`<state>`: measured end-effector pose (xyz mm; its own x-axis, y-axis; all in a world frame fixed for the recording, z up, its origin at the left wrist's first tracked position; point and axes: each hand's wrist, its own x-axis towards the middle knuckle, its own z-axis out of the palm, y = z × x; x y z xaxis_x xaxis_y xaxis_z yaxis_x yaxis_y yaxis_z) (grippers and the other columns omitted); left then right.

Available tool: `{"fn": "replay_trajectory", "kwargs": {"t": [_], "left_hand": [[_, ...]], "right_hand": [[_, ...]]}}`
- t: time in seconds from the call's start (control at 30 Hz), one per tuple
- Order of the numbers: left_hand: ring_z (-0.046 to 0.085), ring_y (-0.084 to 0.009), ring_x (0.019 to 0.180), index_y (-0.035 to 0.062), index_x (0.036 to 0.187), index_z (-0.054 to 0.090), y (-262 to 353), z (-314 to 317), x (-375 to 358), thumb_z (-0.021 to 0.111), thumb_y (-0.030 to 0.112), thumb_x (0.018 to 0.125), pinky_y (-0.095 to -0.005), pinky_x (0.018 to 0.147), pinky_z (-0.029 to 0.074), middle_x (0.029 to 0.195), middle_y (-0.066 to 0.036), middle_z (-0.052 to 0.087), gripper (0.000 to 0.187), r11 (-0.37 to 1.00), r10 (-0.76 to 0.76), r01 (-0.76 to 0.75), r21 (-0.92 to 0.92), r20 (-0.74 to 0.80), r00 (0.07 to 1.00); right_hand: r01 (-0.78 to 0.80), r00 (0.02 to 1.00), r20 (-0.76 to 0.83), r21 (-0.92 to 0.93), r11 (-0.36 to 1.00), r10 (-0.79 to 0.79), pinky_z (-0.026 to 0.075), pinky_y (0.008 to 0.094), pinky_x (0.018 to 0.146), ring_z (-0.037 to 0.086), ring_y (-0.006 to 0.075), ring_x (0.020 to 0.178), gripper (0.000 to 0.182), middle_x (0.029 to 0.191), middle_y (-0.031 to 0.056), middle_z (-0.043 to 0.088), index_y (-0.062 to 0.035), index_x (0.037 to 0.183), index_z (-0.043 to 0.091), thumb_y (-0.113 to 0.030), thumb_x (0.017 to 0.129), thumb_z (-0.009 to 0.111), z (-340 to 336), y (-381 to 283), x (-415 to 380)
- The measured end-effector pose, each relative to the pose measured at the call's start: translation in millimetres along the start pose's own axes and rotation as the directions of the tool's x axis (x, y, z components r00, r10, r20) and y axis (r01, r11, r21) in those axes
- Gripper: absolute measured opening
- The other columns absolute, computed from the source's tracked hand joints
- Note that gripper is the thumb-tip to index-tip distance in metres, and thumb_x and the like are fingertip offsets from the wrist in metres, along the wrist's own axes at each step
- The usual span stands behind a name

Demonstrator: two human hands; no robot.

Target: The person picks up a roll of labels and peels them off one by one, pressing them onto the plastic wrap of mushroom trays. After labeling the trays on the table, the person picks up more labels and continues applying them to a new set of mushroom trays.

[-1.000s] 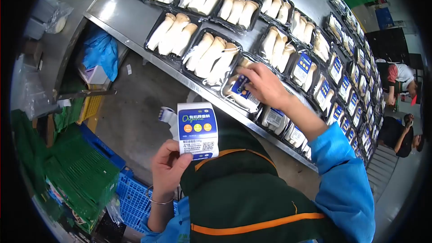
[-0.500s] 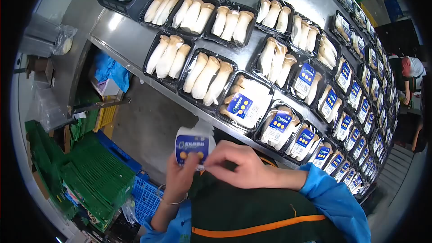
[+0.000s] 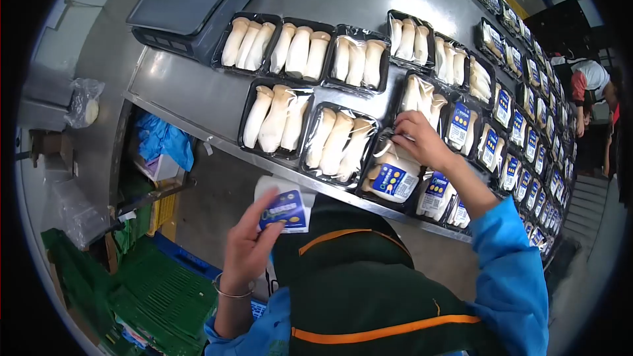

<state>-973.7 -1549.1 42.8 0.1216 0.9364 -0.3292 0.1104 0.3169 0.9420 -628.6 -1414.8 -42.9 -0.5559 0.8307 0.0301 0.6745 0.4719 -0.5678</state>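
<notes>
My left hand (image 3: 247, 240) holds a roll of labels (image 3: 283, 211), white backing with blue printed labels, in front of the table edge. My right hand (image 3: 425, 140) reaches over the table, its fingers pinching the upper rim of a black mushroom tray (image 3: 392, 175). That tray is film-wrapped and bears a blue and white label. Left of it in the front row lie two unlabelled trays of king oyster mushrooms, a nearer tray (image 3: 339, 145) and a farther tray (image 3: 273, 118). Part of the gripped tray's rim is hidden by my fingers.
A grey scale (image 3: 191, 0) stands at the table's far left. Many labelled trays (image 3: 508, 171) cover the right side of the steel table (image 3: 184, 95). Green crates (image 3: 158, 290) are stacked at lower left. Another person (image 3: 590, 82) stands at far right.
My right hand has left the label roll and moved up and right to the labelled tray. My left hand still holds the roll, slightly lower left. The view has shifted.
</notes>
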Motion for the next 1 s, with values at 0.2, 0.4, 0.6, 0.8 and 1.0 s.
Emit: {"fn": "replay_trajectory", "kwargs": {"t": [0.2,0.4,0.6,0.8,1.0], "left_hand": [[0.051,-0.0106,0.099,-0.0049,0.13,0.033,-0.1,-26.9,21.5,0.052,-0.005,0.083,-0.0237,0.087,0.04,0.112,-0.011,0.052,0.05,0.968,-0.18,0.215,-0.131,0.237,0.955],[0.057,-0.0108,0.09,-0.0014,0.114,0.051,28.2,-5.8,49.2,0.056,0.001,0.083,-0.0224,0.08,0.044,0.096,-0.009,0.062,0.031,0.987,-0.05,0.117,-0.111,0.478,0.877],[0.063,-0.0148,0.079,0.0025,0.108,0.057,49.3,35.2,65.2,0.057,0.003,0.083,-0.0249,0.069,0.048,0.089,-0.013,0.064,0.025,0.999,-0.01,0.024,-0.023,0.475,0.88],[0.062,-0.0255,0.06,0.0063,0.09,0.064,76.6,70.5,74.2,0.062,0.007,0.078,-0.0281,0.054,0.047,0.073,-0.013,0.063,0.012,0.808,0.291,-0.491,0.327,0.504,0.814],[0.059,-0.0124,0.051,-0.0006,0.074,0.064,67.1,106.3,87.8,0.07,0.013,0.074,-0.0249,0.048,0.043,0.06,-0.014,0.059,0.015,0.943,0.073,-0.191,0.271,0.393,0.917]], "right_hand": [[-0.431,0.84,-0.303,0.131,0.893,0.45,0.046,0.0268,0.074,0.057,0.0165,0.085,0.007,0.101,0.0094,0.057,-0.0018,0.086,0.048,0.0,0.084,0.054,-65.6,-88.5,-71.8],[-0.2,-0.012,-0.141,0.97,0.136,0.99,0.042,0.0227,0.069,0.052,0.009,0.073,0.014,0.082,0.0017,0.055,-0.004,0.091,0.051,-0.015,0.086,0.058,-2.7,-47.3,-218.1],[-0.74,0.316,-0.716,0.225,0.634,0.623,0.034,0.0331,0.096,0.043,0.0241,0.113,0.055,0.122,0.0151,0.044,0.0036,0.126,0.035,-0.011,0.08,0.061,-32.6,-97.8,-162.8],[0.0,0.941,-0.31,0.407,0.913,0.138,0.044,0.036,0.08,0.055,0.027,0.088,0.034,0.096,0.0112,0.056,-0.0021,0.109,0.054,-0.007,0.076,0.061,-59.8,-171.2,-45.4],[0.071,0.964,-0.266,0.341,0.938,0.024,0.044,0.0364,0.077,0.055,0.026,0.082,0.018,0.086,0.0074,0.055,-0.0052,0.09,0.061,-0.004,0.072,0.06,-99.7,-125.2,-40.3]]}}
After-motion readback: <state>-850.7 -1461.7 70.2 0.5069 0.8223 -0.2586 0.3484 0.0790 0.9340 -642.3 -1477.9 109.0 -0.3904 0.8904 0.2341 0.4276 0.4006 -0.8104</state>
